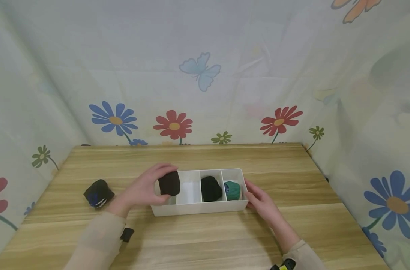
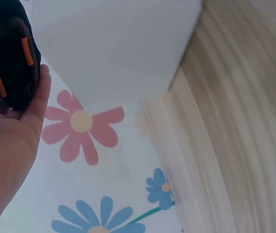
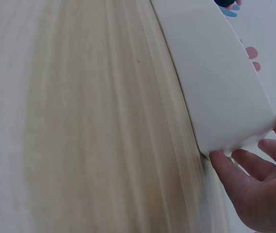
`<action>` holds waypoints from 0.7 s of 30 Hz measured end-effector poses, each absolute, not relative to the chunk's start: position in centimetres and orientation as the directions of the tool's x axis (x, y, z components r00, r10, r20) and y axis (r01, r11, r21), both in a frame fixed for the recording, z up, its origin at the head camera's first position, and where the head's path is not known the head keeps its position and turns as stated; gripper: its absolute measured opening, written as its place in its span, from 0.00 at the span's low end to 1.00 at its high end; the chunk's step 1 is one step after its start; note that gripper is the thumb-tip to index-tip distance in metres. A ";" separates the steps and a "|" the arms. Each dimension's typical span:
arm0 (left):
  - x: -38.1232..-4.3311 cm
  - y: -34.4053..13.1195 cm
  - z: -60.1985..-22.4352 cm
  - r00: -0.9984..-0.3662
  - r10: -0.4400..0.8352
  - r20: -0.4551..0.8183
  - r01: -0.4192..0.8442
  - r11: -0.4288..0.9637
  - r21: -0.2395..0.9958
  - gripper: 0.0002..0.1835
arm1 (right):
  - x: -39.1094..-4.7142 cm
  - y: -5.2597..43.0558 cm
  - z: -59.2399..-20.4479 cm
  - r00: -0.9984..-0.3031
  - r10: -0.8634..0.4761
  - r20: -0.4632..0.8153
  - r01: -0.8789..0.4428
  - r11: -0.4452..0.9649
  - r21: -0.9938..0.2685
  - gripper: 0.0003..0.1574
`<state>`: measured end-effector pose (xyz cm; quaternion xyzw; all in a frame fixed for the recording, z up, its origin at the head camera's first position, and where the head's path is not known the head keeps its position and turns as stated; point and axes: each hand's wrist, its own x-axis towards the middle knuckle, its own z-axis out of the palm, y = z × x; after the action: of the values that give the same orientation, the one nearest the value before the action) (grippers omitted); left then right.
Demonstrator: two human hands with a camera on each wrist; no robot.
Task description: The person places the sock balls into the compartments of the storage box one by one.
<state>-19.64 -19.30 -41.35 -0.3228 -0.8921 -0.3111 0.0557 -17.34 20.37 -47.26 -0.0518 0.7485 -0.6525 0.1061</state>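
Note:
My left hand [image 1: 145, 187] pinches a black rolled sock [image 1: 169, 183] between thumb and fingers, above the left end of a white divided box [image 1: 201, 208]. Orange marks show on that sock [image 2: 12, 58] in the left wrist view. The fingers of my right hand [image 1: 263, 204] hold the box's right end; the right wrist view shows the fingertips of this hand [image 3: 264, 189] around the box's end wall [image 3: 230, 92]. Inside the box, another black bundle [image 1: 211, 188] fills one compartment and a green ribbed bundle [image 1: 232, 191] sits in the rightmost. My left hand partly hides the leftmost compartment.
A dark bundle with blue and white patches [image 1: 98, 194] lies on the wooden table [image 1: 205, 240], left of my left hand. A small black piece [image 1: 127, 234] shows beside the left sleeve. Flower-printed cloth [image 1: 140, 86] hangs behind and at both sides of the table.

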 end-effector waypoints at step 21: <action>-21.4 -15.6 -41.9 -0.710 0.670 0.217 0.677 0.565 0.471 0.42 | -17.4 20.4 -47.2 -0.969 -0.232 -0.084 0.053 0.136 -0.989 0.33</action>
<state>-21.42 -15.57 -41.86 -0.3805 -0.8847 -0.2693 0.0067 -17.38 20.38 -47.20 -0.0599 0.7457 -0.6546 0.1089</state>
